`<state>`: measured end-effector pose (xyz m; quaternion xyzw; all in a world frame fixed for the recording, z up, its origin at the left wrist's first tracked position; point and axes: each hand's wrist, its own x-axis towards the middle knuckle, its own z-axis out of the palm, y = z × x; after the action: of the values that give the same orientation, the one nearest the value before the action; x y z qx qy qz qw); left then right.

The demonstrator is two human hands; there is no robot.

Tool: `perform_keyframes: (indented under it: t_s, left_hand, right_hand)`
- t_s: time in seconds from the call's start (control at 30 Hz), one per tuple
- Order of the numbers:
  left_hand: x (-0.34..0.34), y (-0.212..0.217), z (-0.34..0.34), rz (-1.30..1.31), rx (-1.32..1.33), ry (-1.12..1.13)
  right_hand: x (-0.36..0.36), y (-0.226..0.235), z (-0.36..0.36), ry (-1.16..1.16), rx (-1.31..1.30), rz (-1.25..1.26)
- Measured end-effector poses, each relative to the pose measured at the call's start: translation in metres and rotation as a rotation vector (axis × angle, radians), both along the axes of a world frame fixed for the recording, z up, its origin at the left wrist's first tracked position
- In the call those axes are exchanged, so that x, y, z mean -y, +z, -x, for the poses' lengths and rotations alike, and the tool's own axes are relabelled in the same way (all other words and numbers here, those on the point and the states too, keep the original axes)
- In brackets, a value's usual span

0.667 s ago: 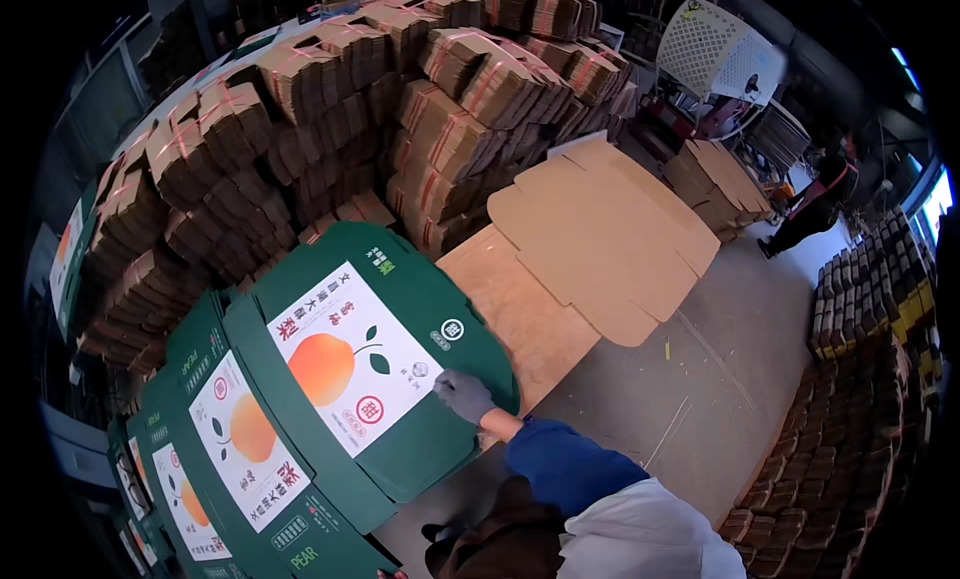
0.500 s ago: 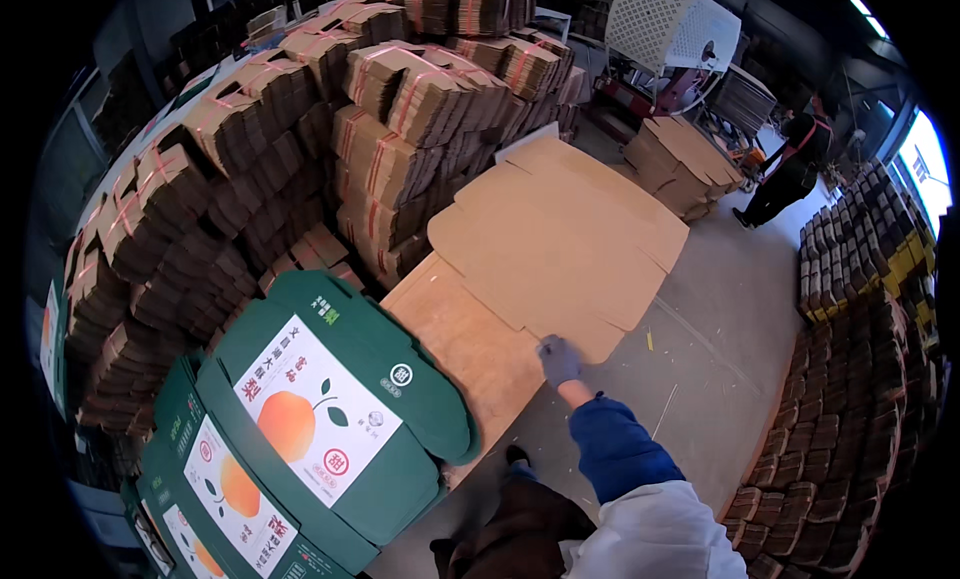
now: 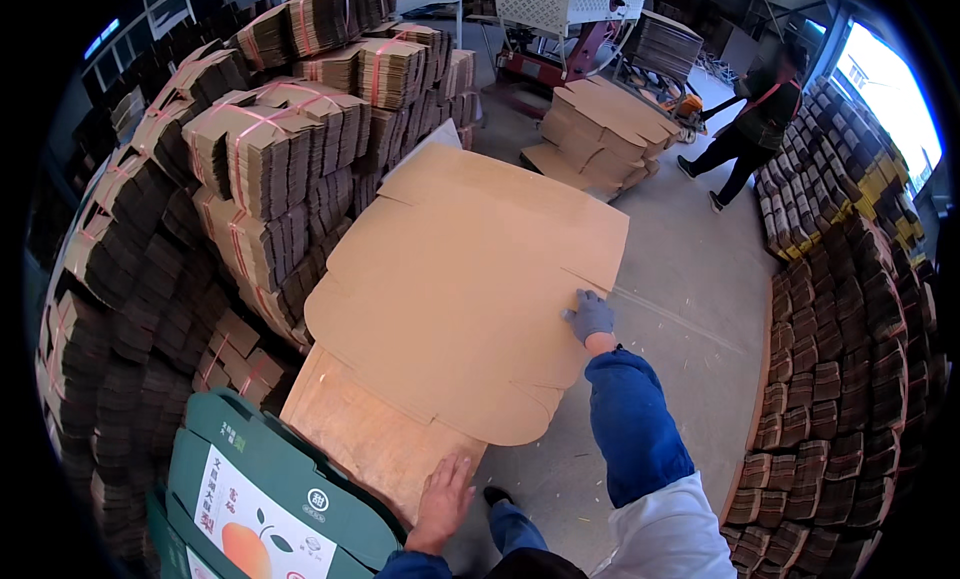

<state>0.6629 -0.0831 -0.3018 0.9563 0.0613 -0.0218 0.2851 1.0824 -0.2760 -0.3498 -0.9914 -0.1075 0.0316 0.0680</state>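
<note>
A large flat die-cut cardboard sheet (image 3: 470, 269), plain brown side up, lies over a wooden board (image 3: 375, 429). My right hand (image 3: 590, 317), in a grey glove, is at the sheet's right edge beside a slit, its fingers bent over the edge; their undersides are hidden. My left hand (image 3: 443, 494) is bare, its fingers stretched out flat on the board's near end, just short of the sheet. Left of it lies a flat green printed carton blank (image 3: 300, 489) with a white panel picturing an orange fruit.
Strapped bundles of folded cardboard (image 3: 270, 144) rise in piles on the left. More bundles (image 3: 820, 409) line the right side. Ahead are a stack of cardboard sheets (image 3: 610, 129), a white perforated machine guard (image 3: 565, 4) and a person (image 3: 755, 124) standing by a pallet jack.
My left hand has come into view onto the board. My right hand has gone from the sheet's near corner to farther up its right edge. The view has shifted right, and the green blank sits lower.
</note>
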Motion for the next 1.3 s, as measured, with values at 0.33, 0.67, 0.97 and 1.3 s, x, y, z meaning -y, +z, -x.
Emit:
perform_keyframes:
  t_s: [0.33, 0.67, 0.97, 1.3]
  left_hand:
    - [0.006, -0.041, -0.067, -0.21, -0.248, -0.057]
    - [-0.022, -0.033, -0.034, -0.032, -0.158, -0.059]
    - [-0.048, 0.053, -0.025, 0.327, 0.121, 0.152]
    - [-0.107, 0.293, 0.242, 1.405, 0.578, 0.614]
  right_hand:
    - [0.034, 0.003, -0.011, -0.07, -0.072, -0.041]
    - [0.073, 0.06, 0.023, 0.063, -0.46, -0.776]
    - [-0.028, 0.356, 0.151, 0.554, -0.035, -0.631]
    - [-0.12, 0.359, 0.477, 0.938, 0.551, -0.163]
